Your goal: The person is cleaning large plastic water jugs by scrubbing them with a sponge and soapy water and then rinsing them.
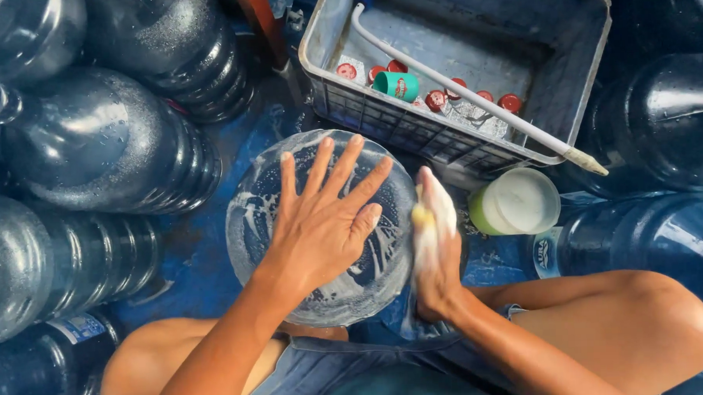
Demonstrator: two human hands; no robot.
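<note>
While my left hand (321, 226) lies flat with its fingers spread on the upturned bottom of the big clear water bottle (259, 224), my right hand (435, 253) is pressed against the bottle's right side, closed around a yellow sponge (422, 215) and coated in white suds. The bottle stands between my knees, near me and at the middle of the scene, and soapy streaks run over its round base. I judge the step in hand to be the scrubbing of the outside: the left hand steadies, the right one rubs.

Just to the right of the bottle sits a small green tub (515, 202) with a pale top; I cannot tell what is in it. Farther off, a grey plastic crate (328, 81) holds red caps (436, 100), a teal cup (398, 85) and a white pipe (472, 92) that lies slantwise across it and pokes out over its right rim. Dark blue water bottles (100, 144) lie crowded on the left, and more stand at the right edge, all on a wet blue floor (206, 265).

As I read it, the next move calls for a firm, flat press from the left hand so that the slippery bottle does not roll, and for the sponge to be worked round the wall to the parts where no foam shows. Wet soap makes the grip doubtful.
</note>
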